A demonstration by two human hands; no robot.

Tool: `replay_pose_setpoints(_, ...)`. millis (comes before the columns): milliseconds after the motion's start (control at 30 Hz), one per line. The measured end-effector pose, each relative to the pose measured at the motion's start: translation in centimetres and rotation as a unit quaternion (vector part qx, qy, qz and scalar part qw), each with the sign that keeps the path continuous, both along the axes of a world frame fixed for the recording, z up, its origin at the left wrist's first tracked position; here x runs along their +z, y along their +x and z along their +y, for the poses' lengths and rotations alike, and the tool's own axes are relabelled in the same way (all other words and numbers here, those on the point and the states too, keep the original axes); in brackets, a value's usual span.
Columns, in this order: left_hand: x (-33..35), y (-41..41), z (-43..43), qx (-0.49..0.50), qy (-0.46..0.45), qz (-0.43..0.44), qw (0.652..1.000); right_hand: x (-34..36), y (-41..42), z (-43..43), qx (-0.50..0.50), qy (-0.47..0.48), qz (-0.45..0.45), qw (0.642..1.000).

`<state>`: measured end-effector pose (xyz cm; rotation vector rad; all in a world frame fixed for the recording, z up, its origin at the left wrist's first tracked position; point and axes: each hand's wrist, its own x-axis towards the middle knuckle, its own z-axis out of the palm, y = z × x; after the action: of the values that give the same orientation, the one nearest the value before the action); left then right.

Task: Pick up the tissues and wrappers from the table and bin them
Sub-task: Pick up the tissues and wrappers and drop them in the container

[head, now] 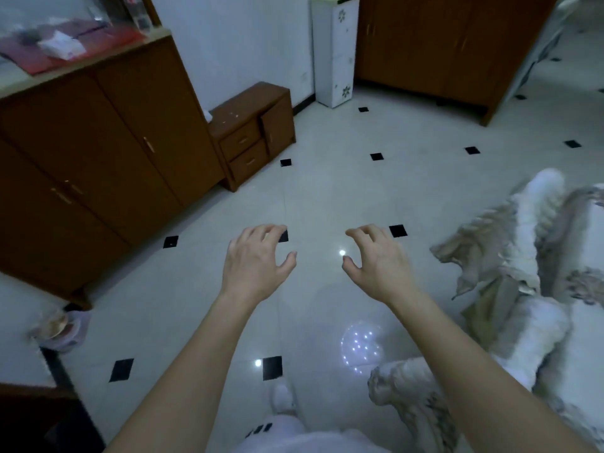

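Neither hand has a grip on anything: the left hand and the right hand hang side by side above the tiled floor, palms down, fingers loosely curled round nothing and apart from every surface. No tissue or wrapper can be made out for certain. The nearest candidates are a white packet, blurred, lying among red sheets on top of the tall wooden cabinet at far left, and a small white scrap showing between that cabinet and the low drawer unit; whether either is litter I cannot tell. At lower left a pale surface with a dark edge may be a corner of the table, and just beside it on the floor stands a clear-lined container with brownish contents, possibly the bin, though it is too smeared to be sure. A fluffy throw covers the seat at right, and a white shoe shows below the arms. By my reading the step in hand is the approach, with nothing collected in either hand. The next move calls for turning towards the table, finding the litter, and gathering the light pieces in a pinch rather than pushing them flat, since thin tissue is likely to crumple and slide, then carrying them over the bin's mouth before letting go.
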<state>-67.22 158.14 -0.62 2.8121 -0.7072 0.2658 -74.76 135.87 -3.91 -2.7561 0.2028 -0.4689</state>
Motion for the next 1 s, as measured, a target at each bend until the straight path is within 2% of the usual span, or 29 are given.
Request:
replay_pose_setpoints(267, -2.4, 10.7, -8.2, -0.09, -0.019, 0.009, 0.996, -1.4, 6.6, -7.0, -0.083, -0.003, 0.026, 0.996)
replay_pose_setpoints(633, -1.6, 29.7, -20.4, -0.208, -0.06, 0.015, 0.976, 0.1, 21.4, -15.3, -0.206, -0.003, 0.038, 0.978)
replay_pose_setpoints(1000, -1.8, 38.6, -34.3, -0.313, -0.071, 0.023, 0.947, 0.6, 26.8, -24.5, -0.307, -0.013, 0.043, 0.951)
